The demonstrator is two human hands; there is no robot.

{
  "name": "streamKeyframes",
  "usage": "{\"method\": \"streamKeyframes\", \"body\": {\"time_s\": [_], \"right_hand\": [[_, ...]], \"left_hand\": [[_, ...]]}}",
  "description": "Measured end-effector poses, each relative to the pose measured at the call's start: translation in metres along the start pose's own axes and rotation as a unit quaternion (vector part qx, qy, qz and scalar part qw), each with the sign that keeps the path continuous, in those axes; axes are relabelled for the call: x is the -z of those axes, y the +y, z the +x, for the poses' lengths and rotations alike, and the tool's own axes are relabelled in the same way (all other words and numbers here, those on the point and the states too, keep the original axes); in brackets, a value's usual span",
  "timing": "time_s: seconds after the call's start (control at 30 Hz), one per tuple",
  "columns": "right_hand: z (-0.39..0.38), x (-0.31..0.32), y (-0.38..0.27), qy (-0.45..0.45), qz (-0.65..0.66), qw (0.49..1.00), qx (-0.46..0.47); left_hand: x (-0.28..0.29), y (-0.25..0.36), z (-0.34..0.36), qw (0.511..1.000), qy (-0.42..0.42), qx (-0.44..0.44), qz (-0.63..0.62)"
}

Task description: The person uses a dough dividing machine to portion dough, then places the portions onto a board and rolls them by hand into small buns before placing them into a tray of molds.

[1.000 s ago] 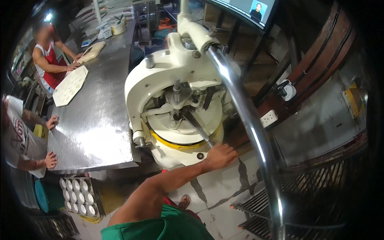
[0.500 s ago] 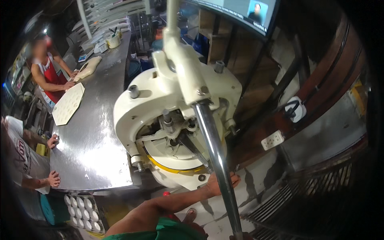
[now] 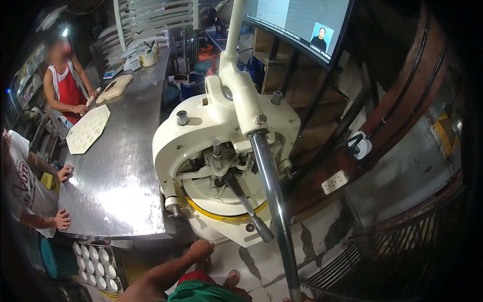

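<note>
A large cream-painted dough divider [image 3: 171,136] stands before me, with a round pressing head and a yellow ring [image 3: 221,216] beneath it. From its top a long steel lever [image 3: 274,196] slants down toward me. My right hand [image 3: 306,299] is closed round the lever's lower end, mostly cut off by the bottom edge. A shorter handle with a grey grip [image 3: 261,229] sticks out from under the head, touched by neither hand. In front of the machine's base, my left hand [image 3: 201,248] hangs in the air, fingers curled, with nothing seen in it.
A steel table [image 3: 121,186] runs along the left, bearing an octagonal board [image 3: 88,130] with dough pieces and a dough slab [image 3: 114,89]. Two people stand beyond it. A tray of fluted tins [image 3: 98,267] sits below. A slatted bench [image 3: 372,251] and socket strip [image 3: 334,182] are at right.
My left hand has left the short handle's end and drawn back to the left. My right hand stays on the long lever. The view has shifted slightly.
</note>
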State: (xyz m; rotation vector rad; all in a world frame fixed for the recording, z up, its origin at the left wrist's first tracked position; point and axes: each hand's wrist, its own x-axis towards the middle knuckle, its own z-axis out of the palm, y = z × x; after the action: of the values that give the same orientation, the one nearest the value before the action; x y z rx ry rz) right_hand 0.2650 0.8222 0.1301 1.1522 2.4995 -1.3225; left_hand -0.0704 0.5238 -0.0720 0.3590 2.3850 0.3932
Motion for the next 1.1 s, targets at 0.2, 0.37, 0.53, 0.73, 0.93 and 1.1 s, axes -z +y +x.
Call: {"method": "streamKeyframes", "body": {"time_s": [0.2,0.37,0.53,0.73,0.93,1.1], "right_hand": [[0.018,-0.019,0.116,-0.027,0.256,0.963,-0.08],[0.004,-0.013,0.088,-0.081,0.03,0.995,-0.058],[0.009,0.005,0.029,-0.101,-0.26,0.96,0.04],[0.037,0.005,-0.016,-0.078,-0.181,0.98,-0.018],[0.045,0.002,-0.035,-0.069,-0.169,0.983,-0.036],[0.05,0.002,-0.043,-0.069,-0.166,0.983,-0.037]], "left_hand": [[0.0,-0.002,0.019,0.99,-0.096,0.033,0.094],[0.014,-0.012,0.003,0.989,-0.121,0.021,0.085],[-0.072,-0.115,0.024,0.985,-0.118,0.098,0.085],[-0.087,-0.159,-0.002,0.988,-0.098,0.112,-0.027],[-0.096,-0.171,0.012,0.995,-0.095,0.021,0.021],[-0.092,-0.169,0.011,0.997,-0.069,0.029,0.02]]}}
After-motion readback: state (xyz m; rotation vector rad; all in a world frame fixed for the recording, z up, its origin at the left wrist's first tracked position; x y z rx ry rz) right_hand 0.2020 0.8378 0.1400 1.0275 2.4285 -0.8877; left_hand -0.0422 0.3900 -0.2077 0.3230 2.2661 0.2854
